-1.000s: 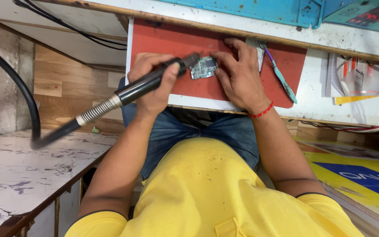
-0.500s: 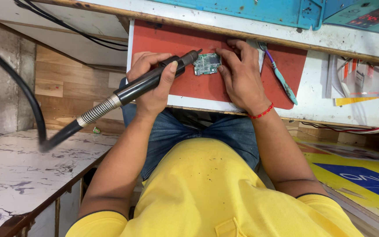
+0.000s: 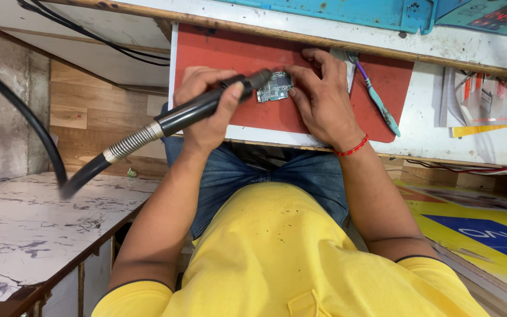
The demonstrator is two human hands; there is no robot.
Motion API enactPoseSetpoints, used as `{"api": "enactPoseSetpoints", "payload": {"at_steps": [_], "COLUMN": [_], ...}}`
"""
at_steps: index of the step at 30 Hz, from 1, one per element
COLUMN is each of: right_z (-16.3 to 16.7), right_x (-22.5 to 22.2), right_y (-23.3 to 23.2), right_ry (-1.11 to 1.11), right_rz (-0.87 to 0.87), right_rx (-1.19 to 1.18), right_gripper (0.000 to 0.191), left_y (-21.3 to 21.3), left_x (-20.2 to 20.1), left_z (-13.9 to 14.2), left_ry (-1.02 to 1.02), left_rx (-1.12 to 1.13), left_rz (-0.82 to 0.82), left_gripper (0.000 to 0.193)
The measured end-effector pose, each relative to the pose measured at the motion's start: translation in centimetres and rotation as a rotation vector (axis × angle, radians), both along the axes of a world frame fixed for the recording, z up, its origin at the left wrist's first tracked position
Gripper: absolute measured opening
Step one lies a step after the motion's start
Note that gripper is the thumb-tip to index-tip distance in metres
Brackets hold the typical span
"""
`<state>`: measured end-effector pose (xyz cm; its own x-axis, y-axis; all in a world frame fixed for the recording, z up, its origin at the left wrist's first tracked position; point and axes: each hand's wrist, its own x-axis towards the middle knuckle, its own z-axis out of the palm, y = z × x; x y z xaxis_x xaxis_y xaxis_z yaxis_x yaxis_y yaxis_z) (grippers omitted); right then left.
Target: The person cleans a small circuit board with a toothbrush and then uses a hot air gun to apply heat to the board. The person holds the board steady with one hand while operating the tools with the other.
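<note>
Left hand (image 3: 206, 108) wrapped tight around the black handle of a hot-air tool (image 3: 206, 105), thumb laid along the barrel. Nozzle tip points right, just beside the left edge of a small green circuit board (image 3: 275, 87). Board lies flat on the red mat (image 3: 236, 56), between both hands. Right hand (image 3: 323, 97) palm down, fingers pressing the board's right edge and top, closed on it. Tool's ribbed collar and black hose trail down-left off the bench. Forearms angle inward from the yellow shirt.

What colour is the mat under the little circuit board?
Red mat, clearest in the head view.
</note>
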<state>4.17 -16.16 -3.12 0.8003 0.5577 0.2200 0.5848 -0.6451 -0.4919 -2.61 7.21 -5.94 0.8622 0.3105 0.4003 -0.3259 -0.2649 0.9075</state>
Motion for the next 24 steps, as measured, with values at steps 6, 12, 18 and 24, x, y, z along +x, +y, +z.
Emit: {"api": "enactPoseSetpoints", "payload": {"at_steps": [6, 12, 18, 24], "right_z": [-0.01, 0.05, 0.09, -0.04], "right_x": [0.05, -0.01, 0.02, 0.02], "right_y": [0.09, 0.09, 0.14, 0.05], "right_ry": [-0.001, 0.002, -0.002, 0.005], "right_rz": [-0.004, 0.006, 0.004, -0.012], "right_rx": [-0.017, -0.023, -0.027, -0.028], "right_gripper": [0.038, 0.039, 0.039, 0.037], "left_y": [0.25, 0.16, 0.40, 0.35], "left_x": [0.11, 0.09, -0.04, -0.28], "left_z": [0.21, 0.08, -0.07, -0.09], "left_ry": [-0.022, -0.051, -0.049, -0.089], "left_rx": [0.017, 0.033, -0.001, 0.051], "left_rz": [-0.007, -0.011, -0.116, -0.110], "left_gripper": [0.028, 0.028, 0.030, 0.026]}}
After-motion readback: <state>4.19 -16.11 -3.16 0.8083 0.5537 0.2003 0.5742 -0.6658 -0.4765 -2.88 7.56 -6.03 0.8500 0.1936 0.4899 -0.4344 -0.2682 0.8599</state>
